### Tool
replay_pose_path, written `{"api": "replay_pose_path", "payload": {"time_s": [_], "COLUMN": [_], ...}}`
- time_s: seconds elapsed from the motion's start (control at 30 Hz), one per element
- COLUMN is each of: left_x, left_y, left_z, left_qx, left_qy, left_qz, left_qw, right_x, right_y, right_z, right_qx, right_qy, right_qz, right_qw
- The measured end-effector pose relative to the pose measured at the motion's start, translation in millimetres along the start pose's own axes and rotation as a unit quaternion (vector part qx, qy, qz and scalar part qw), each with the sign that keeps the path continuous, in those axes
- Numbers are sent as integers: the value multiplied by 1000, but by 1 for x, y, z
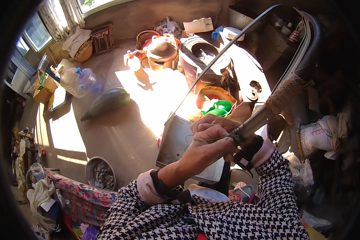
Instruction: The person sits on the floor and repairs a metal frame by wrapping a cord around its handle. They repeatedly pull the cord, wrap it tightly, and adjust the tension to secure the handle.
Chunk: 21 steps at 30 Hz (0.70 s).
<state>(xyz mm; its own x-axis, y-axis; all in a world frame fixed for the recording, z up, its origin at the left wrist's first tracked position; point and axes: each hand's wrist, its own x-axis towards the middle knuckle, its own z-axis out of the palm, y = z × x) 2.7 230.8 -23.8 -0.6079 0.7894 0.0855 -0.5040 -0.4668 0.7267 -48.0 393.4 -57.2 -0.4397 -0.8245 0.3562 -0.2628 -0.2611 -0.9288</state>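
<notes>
A bundle of long grey strips (257, 121) slants up to the right, with one thin strip looping over the top and back down to the left. Green cord (238, 131) is wound around its near end. My left hand (210, 149) is closed, with thumb and forefinger pinching the cord at the winding. Mostly behind it, my right hand (223, 121) curls around the bundle, its palm hidden by the strips. Brown fuzzy cloth (285, 94) wraps the bundle farther up. Below my hands is a shallow grey metal tray (176, 138).
A large green gourd (107, 103) lies on the floor at left, near plastic jugs (86, 80). A bag with green contents (218, 105) stands beyond my hands. A metal basin (100, 173) sits at lower left; a white sack (320, 134) leans at right.
</notes>
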Motion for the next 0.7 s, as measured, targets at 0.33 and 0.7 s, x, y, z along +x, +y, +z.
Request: {"api": "replay_pose_path", "payload": {"time_s": [0.33,0.7], "left_x": [-1,-2], "left_y": [-2,-4], "left_z": [8,5], "left_qx": [-95,-44], "left_qy": [-7,25], "left_qz": [-53,5], "left_qw": [994,999], "right_x": [-28,-49], "right_y": [-55,-53], "right_z": [-5,18], "right_qx": [-538,390], "right_qy": [236,585], "right_qz": [53,-134], "right_qw": [808,699]}}
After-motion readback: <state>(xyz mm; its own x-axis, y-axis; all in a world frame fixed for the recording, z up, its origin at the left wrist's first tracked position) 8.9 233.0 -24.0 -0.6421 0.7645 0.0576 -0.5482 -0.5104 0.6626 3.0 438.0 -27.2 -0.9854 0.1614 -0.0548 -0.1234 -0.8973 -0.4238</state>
